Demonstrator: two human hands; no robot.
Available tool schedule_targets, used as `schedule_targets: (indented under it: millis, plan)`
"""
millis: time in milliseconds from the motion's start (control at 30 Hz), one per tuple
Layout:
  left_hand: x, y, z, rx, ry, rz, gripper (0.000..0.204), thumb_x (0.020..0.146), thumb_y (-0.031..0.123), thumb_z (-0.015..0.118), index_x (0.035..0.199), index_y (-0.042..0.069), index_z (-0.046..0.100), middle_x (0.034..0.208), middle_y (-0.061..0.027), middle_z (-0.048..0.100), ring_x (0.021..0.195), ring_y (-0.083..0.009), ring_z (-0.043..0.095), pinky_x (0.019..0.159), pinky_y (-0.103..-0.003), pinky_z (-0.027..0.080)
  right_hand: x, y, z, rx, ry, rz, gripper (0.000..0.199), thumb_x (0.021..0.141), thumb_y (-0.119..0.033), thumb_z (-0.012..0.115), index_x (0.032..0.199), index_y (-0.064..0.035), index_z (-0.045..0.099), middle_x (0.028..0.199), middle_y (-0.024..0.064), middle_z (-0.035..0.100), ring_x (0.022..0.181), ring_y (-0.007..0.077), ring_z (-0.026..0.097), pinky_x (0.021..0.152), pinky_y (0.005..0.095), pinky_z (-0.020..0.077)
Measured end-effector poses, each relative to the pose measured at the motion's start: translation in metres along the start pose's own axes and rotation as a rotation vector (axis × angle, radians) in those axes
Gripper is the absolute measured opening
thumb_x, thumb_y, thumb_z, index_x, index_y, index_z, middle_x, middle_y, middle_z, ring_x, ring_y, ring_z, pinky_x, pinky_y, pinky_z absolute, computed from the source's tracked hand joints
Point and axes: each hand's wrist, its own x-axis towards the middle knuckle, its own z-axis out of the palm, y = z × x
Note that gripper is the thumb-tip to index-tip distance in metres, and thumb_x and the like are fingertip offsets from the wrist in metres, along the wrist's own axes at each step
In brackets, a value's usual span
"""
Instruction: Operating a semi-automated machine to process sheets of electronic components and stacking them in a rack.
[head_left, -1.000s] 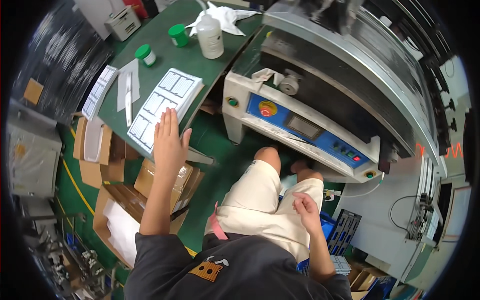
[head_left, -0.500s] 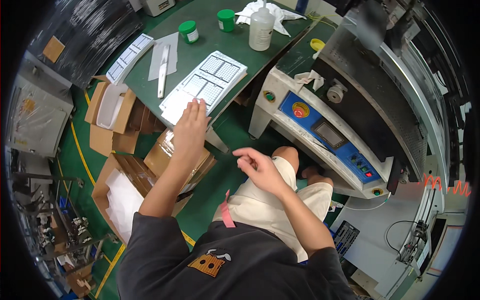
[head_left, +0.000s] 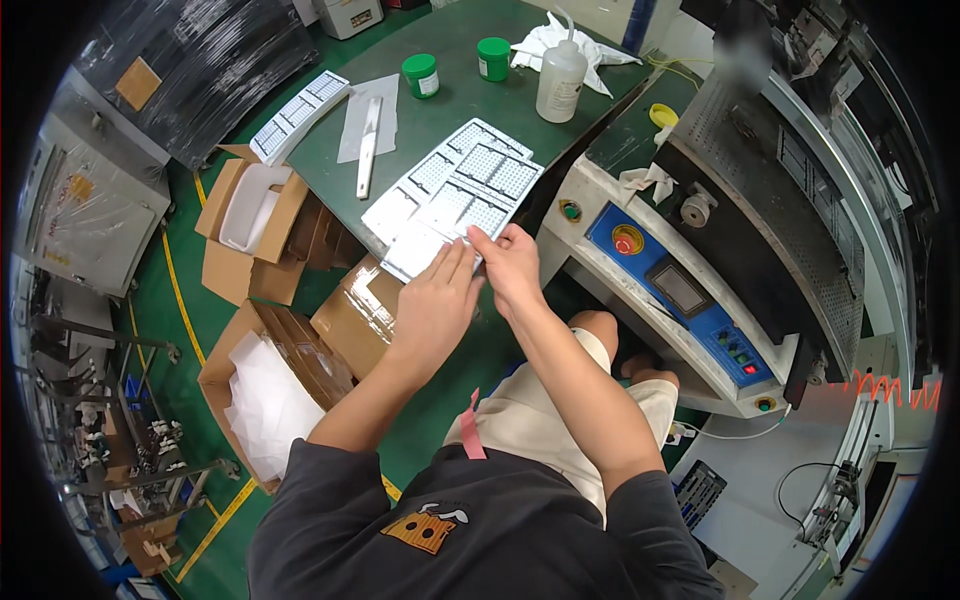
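Observation:
A white circuit-board panel [head_left: 487, 190] with dark outlines and dot grids lies askew over a stack of like panels [head_left: 405, 195] on the green table. My right hand [head_left: 512, 268] grips its near right edge, thumb on top and the other fingers partly hidden. Beside it, my left hand [head_left: 437, 305] rests stretched fingers on the panel's near edge. A white-handled knife-like tool [head_left: 367, 150] lies on a pale sheet [head_left: 355, 125] left of the stack. Farther left, another stack of panels [head_left: 298, 115] sits at the table's edge.
Two green jars [head_left: 421, 77] and a clear squeeze bottle [head_left: 562, 82] stand toward the table's far side, near a white cloth [head_left: 585, 50]. At right is a machine with a blue control panel [head_left: 675, 290]. Cardboard boxes [head_left: 262, 340] occupy the floor at left.
My right hand has come up from near my lap and taken hold of the top panel. That panel has shifted right, off line with the stack. My left hand has moved right with it.

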Motion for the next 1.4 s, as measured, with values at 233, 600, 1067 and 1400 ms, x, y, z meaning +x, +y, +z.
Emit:
schedule_targets:
  millis: [233,600,1067,1400]
  plan:
    - [0.004,-0.017,-0.014,-0.864,0.132,-0.438,0.025,0.093,0.015,0.056,0.11,-0.002,0.06,0.107,-0.0159,0.063,0.097,-0.0183,0.062,0.081,-0.028,0.049,-0.054,-0.01,-0.065,0.218,-0.173,-0.122,0.026,0.09,-0.005,0.062,0.113,0.0035,0.056,0.105,0.0109,0.067,0.09,0.0134,0.064,0.077,0.0254,0.0509]
    - [0.005,0.015,-0.039,-1.191,-0.13,-0.37,0.021,0.096,0.018,0.051,0.09,0.001,0.061,0.071,0.0026,0.055,0.066,-0.004,0.049,0.057,-0.021,0.04,-0.127,-0.034,-0.112,0.201,-0.144,-0.211,0.028,0.089,-0.002,0.062,0.115,0.0034,0.056,0.105,0.0086,0.067,0.09,0.0117,0.063,0.083,0.0255,0.049]
    - [-0.39,-0.288,-0.005,-0.457,0.649,-1.668,0.034,0.091,0.027,0.051,0.083,-0.004,0.063,0.072,-0.0066,0.059,0.06,-0.0136,0.054,0.053,-0.029,0.043,-0.165,0.028,-0.162,0.06,-0.025,-0.072,0.037,0.089,-0.002,0.059,0.124,0.0065,0.05,0.119,0.0143,0.06,0.105,0.0198,0.059,0.094,0.0322,0.0442]
    - [-0.438,-0.303,0.006,0.493,0.299,-1.76,0.046,0.085,0.025,0.06,0.12,-0.005,0.05,0.11,-0.0218,0.058,0.101,-0.0351,0.057,0.088,-0.038,0.046,-0.166,0.018,-0.155,0.013,-0.042,-0.089,0.036,0.091,-0.002,0.056,0.125,0.007,0.048,0.116,0.0152,0.061,0.103,0.0195,0.061,0.091,0.0312,0.0475]
